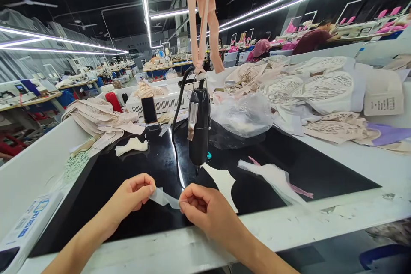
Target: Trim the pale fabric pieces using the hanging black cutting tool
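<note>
A narrow strip of translucent white fabric (164, 198) is stretched between my two hands. My left hand (136, 192) pinches one end of it, and my right hand (201, 207) pinches the other. Just beyond my hands a black handheld power tool (199, 126) hangs tip down from peach fabric strips (203, 13). A cream fabric piece (224, 182) lies behind my right hand, partly covered by it. Farther right are sheer white and pink fabric pieces (272, 177). Another small cream piece (131, 147) lies to the left.
A black glossy panel (321, 167) covers the white table. Clear plastic bag (244, 115) and stacked patterned fabric pieces (327, 85) stand at the back right. More beige pieces (96, 115) and a phone-like black slab (149, 110) are at the back left. Other people sit farther off.
</note>
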The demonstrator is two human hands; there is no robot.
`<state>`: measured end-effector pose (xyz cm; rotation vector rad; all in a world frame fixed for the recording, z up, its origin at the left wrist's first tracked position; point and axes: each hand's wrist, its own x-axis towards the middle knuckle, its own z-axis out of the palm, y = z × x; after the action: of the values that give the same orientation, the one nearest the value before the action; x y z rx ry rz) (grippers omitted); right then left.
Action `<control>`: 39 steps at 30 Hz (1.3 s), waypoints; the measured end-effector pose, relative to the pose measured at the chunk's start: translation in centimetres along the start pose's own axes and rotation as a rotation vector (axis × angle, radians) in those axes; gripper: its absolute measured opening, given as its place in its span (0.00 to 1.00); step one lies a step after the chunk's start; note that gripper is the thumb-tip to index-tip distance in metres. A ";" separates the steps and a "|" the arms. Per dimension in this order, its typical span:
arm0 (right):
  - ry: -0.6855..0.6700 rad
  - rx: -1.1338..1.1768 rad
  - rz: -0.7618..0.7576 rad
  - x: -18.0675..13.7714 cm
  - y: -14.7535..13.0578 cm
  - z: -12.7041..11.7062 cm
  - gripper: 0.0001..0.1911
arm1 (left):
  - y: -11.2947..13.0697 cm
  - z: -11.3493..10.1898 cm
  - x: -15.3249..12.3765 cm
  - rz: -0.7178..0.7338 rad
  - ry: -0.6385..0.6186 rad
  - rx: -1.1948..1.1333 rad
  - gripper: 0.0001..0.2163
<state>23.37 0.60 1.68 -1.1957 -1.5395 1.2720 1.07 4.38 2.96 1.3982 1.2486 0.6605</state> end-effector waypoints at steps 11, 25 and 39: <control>-0.140 -0.057 -0.267 -0.4 -0.3 -0.6 0.03 | 0.2 -0.1 -0.7 0.212 -0.225 0.065 0.16; -0.156 -0.093 -0.215 0.6 0.5 0.1 0.06 | 0.4 0.5 -0.7 0.367 -0.347 -0.099 0.17; 0.120 -0.919 -0.440 3.0 2.9 0.3 0.09 | -3.5 0.3 1.5 0.678 0.008 0.710 0.09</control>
<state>22.84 3.55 -1.18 -1.3048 -2.2176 0.1608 0.70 5.15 -0.82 2.4661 1.0394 0.6919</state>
